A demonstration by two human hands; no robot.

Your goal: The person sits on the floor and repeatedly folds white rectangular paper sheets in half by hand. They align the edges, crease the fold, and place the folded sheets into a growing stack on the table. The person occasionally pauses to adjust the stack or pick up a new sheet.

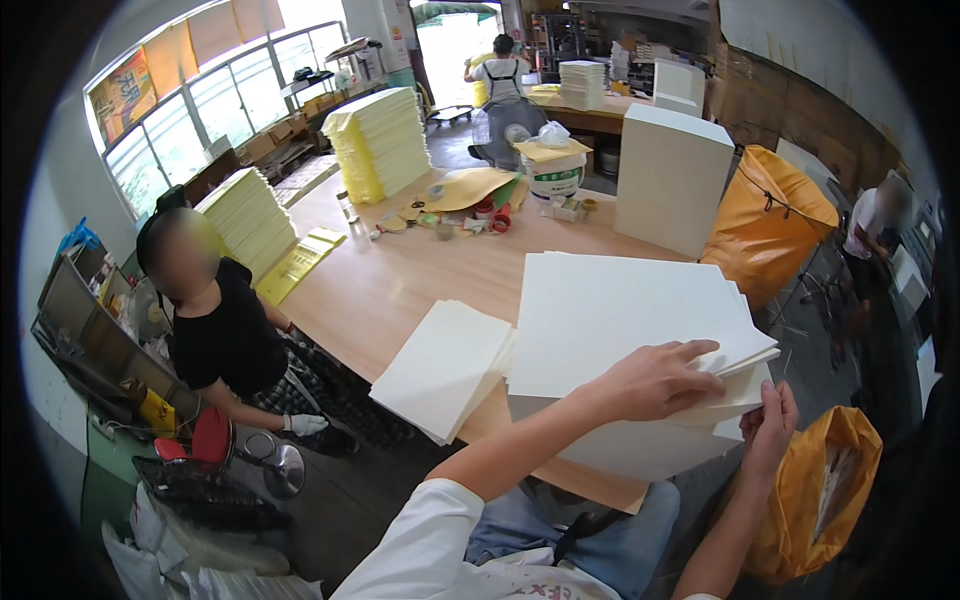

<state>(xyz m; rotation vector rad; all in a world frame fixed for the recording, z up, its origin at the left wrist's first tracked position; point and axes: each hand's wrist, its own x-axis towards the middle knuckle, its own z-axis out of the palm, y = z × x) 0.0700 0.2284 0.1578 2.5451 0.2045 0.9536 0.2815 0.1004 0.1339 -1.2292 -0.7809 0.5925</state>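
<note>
A tall stack of large white sheets (620, 300), paper or thin board, stands at the near right end of the table. My left hand (665, 382) lies across its top near the right corner, index finger stretched out and the other fingers slightly bent. Under and beside it, several upper sheets are fanned out of line. My right hand (768, 425) is closed at the stack's right corner, thumb and fingers pinching the edge of a sheet. How many sheets it pinches is hidden. A smaller pile of white sheets (440, 370) lies left of the stack, slightly spread.
An orange sack (815, 500) stands open by my right arm; another orange bag (765, 225) is beyond the stack. On the table are a white block-like stack (672, 180), a bucket (553, 172), tape rolls (490, 212) and yellowish stacks (380, 145). A person (225, 330) stands at left.
</note>
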